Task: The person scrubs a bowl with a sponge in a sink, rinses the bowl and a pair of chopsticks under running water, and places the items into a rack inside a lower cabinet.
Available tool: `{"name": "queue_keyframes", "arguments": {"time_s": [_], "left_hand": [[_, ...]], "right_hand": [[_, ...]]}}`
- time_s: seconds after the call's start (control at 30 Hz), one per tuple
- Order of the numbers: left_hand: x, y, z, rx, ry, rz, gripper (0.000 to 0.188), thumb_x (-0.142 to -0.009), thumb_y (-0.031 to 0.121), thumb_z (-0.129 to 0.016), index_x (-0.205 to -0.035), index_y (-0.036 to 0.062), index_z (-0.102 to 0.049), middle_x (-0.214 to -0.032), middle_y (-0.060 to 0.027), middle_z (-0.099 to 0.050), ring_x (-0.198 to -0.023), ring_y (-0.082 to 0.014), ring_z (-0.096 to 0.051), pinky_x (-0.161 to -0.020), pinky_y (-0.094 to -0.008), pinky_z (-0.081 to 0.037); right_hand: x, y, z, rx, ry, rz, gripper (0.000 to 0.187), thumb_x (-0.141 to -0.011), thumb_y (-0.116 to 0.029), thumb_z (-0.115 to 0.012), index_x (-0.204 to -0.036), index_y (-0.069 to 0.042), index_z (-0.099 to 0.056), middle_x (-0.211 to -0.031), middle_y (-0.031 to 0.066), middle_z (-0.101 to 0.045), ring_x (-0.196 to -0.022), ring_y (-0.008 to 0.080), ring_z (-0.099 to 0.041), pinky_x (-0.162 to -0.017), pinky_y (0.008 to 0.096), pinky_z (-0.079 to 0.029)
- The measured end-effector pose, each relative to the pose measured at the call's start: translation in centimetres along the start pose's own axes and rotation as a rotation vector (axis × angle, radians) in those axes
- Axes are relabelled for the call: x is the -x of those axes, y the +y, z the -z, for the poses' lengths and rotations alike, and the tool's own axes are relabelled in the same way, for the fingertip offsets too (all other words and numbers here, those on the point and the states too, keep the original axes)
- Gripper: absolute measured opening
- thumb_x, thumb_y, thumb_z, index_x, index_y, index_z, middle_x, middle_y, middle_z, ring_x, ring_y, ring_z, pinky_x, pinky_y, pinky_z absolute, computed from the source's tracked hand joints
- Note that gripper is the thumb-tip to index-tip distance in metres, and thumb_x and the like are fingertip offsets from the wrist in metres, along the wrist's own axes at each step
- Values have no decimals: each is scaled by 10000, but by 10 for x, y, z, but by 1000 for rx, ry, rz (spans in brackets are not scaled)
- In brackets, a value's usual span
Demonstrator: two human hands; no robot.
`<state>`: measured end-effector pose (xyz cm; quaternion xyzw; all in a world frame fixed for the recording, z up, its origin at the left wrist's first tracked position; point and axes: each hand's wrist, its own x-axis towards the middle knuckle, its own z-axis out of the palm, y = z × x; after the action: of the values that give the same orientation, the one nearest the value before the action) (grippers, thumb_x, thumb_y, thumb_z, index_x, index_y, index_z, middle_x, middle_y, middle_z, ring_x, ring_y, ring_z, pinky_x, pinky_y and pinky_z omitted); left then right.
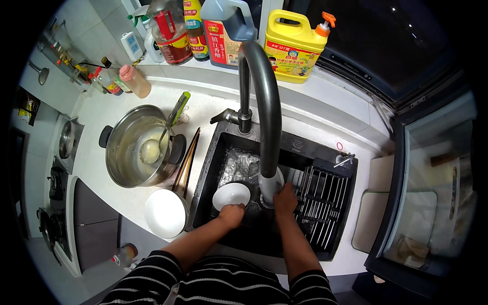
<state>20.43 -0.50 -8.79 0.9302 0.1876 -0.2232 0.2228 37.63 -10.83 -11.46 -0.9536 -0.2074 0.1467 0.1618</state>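
Both my hands are over the black sink [203, 206], below the dark curved faucet [269, 101]. My left hand [232, 216] is closed on the rim of a small white bowl [231, 195], held with its inside facing up. In my right hand [285, 199] is a second white bowl [272, 184], tilted under the faucet's end, which hides part of it. Water shows in the sink behind the left bowl.
A metal drying rack [325, 203] fills the sink's right side. Left on the counter are a steel pot [122, 165] with a green-handled ladle [179, 108], chopsticks [189, 157] and a large white bowl [165, 213]. A yellow detergent jug [292, 48] stands on the sill behind.
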Motion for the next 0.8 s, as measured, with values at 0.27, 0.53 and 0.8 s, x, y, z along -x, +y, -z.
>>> {"name": "queue_keyframes", "arguments": {"time_s": [0.27,0.53,0.8], "left_hand": [[-49,-9,-50,-32,47,-94,155,-777,124,-498,-837,32,-607,-819,-151,-657,-724,-294,-657,-624,-397,-527],[-48,-19,-41,222,39,111,253,-858,235,-469,-999,85,-615,-987,-129,-641,-881,-287,-632,-720,-421,-512],[21,0,34,2230,-128,278,484,-916,363,-471,-1264,38,-385,-1188,-133,-530,-1055,-297,-559,-831,-476,-494]], "right_hand": [[20,-14,84,-99,98,33,273,-695,-104,-600,-921,-31,-465,-785,206,-586,-790,409,-595,-650,471,-475],[27,19,66,-963,-262,-519,309,-747,-76,-555,-1042,4,-504,-768,117,-604,-536,208,-570,-350,281,-417],[57,0,76,-1003,-635,-372,383,-759,-165,-649,-1076,4,-516,-857,123,-609,-659,240,-582,-475,345,-468]]}}
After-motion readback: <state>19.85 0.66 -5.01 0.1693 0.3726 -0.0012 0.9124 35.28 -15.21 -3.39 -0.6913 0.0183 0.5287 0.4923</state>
